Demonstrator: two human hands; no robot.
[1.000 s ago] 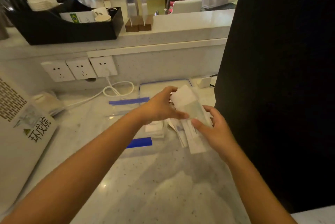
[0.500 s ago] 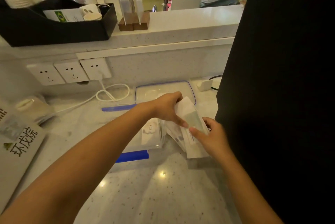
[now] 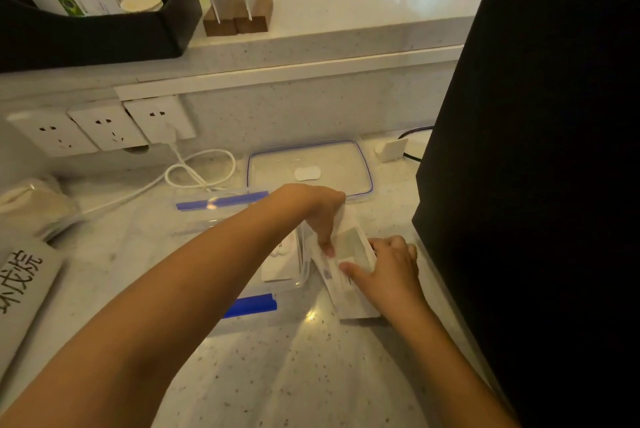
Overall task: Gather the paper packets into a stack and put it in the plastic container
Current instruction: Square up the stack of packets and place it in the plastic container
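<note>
A bundle of white paper packets [image 3: 353,247] stands tilted on the counter, just right of the clear plastic container [image 3: 298,280] with blue clips. My left hand [image 3: 320,211] grips the bundle's top and left face from above. My right hand [image 3: 391,266] presses against its right side, thumb across the front. More packets [image 3: 349,303] lie flat under the bundle. Inside the container lies a white packet [image 3: 280,261]. My left forearm hides much of the container.
The container's clear lid [image 3: 311,168] with a blue rim lies behind it. A tall black object [image 3: 540,157] stands close on the right. A white cable [image 3: 201,171] runs from the wall sockets [image 3: 104,126]. A white bag with printed characters [image 3: 20,282] sits at the left.
The bundle and both hands have come lower toward the counter, beside the container's right wall. My right hand has shifted from under the packets to their right side.
</note>
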